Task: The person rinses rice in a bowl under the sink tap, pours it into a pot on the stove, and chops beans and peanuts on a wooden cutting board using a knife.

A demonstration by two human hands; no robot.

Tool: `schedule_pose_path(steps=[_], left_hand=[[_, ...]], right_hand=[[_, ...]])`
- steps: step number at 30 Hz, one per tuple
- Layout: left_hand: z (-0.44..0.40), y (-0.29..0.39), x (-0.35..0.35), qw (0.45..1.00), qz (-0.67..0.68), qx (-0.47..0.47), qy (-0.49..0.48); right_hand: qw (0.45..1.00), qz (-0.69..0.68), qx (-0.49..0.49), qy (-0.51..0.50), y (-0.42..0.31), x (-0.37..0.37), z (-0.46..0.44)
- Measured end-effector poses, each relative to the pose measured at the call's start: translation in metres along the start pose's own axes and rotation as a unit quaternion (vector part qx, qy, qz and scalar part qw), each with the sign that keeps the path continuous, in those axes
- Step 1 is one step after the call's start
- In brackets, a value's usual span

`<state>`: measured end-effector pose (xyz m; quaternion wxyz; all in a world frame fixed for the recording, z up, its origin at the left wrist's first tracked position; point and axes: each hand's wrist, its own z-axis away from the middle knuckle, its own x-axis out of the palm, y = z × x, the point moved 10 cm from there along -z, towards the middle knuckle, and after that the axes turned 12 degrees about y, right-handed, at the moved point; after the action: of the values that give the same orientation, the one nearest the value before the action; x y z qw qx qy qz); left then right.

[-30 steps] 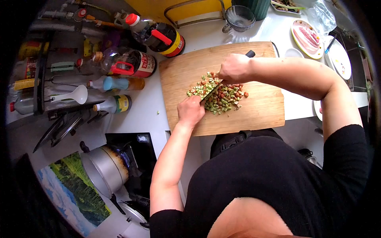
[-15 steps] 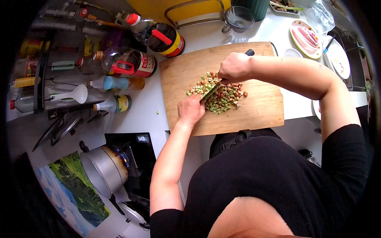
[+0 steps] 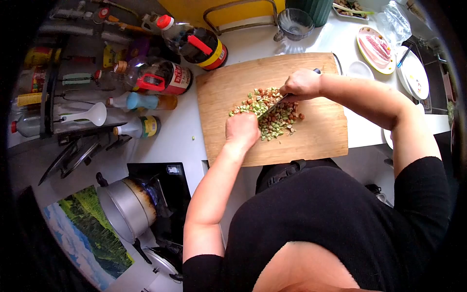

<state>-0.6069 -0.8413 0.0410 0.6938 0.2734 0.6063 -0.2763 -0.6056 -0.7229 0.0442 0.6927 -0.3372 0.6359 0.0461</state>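
Note:
A kitchen knife (image 3: 273, 106) lies slantwise across a heap of chopped green and reddish-brown pieces (image 3: 279, 121) on a wooden cutting board (image 3: 316, 131). My right hand (image 3: 302, 83) is closed round its handle, whose dark end sticks out past the hand. At the blade's front end is my left hand (image 3: 243, 129), closed, with the fingers bent down against the blade and partly hidden. The pieces spread on both sides of the blade, some touching the left hand.
Large sauce bottles (image 3: 194, 46) and smaller bottles (image 3: 151, 101) line the left side. A pot (image 3: 124, 207) stands on the stove at lower left. Behind the board is a glass bowl (image 3: 296, 24). A plate of raw meat (image 3: 375, 48) sits at the right back.
Both hands and the knife have shifted to the right across the heap, the right hand also slightly nearer to me. The board stays in place.

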Motion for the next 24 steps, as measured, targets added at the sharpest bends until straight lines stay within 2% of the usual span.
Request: schedule_pose_path(steps=[3,6,8,9,10,12,16,18,20,22,23,24], left_hand=[[0.012,-0.020,0.011,0.989,0.097,-0.004,0.111],[0.019,-0.019,-0.003,0.981,0.140,0.032,0.128],[0.022,-0.019,-0.004,0.981,0.139,0.035,0.134],[0.022,-0.017,-0.005,0.979,0.138,0.041,0.141],[0.019,-0.012,-0.010,0.979,0.137,0.040,0.143],[0.007,0.001,-0.003,0.997,0.037,0.043,0.055],[0.009,0.001,0.000,0.999,0.035,0.028,0.015],[0.027,-0.009,-0.020,0.997,0.060,0.018,0.043],[0.042,-0.049,-0.037,0.946,0.291,-0.100,0.106],[0.077,-0.126,-0.034,0.895,0.307,-0.244,0.212],[0.094,-0.163,-0.022,0.877,0.297,-0.314,0.209],[0.111,-0.201,0.005,0.881,0.251,-0.343,0.208]], right_hand=[[0.998,0.042,0.012,-0.049,-0.018,-0.007,-0.013],[0.987,0.120,0.030,-0.104,-0.036,-0.010,-0.013],[0.985,0.126,0.039,-0.111,-0.043,-0.011,-0.010],[0.990,0.078,0.057,-0.099,-0.035,-0.006,-0.006],[0.991,0.079,0.055,-0.098,-0.025,0.002,0.001],[0.998,0.028,0.030,-0.038,-0.015,0.006,0.010],[0.999,0.020,0.034,-0.029,-0.005,0.013,0.016],[1.000,0.024,0.003,-0.016,-0.007,0.016,0.015],[0.998,0.035,0.039,-0.037,0.001,0.018,0.018],[0.996,0.049,0.049,-0.049,-0.003,0.015,0.018],[0.997,0.043,0.044,-0.040,-0.006,0.013,0.019],[0.998,0.038,0.040,-0.032,-0.007,0.010,0.022]])
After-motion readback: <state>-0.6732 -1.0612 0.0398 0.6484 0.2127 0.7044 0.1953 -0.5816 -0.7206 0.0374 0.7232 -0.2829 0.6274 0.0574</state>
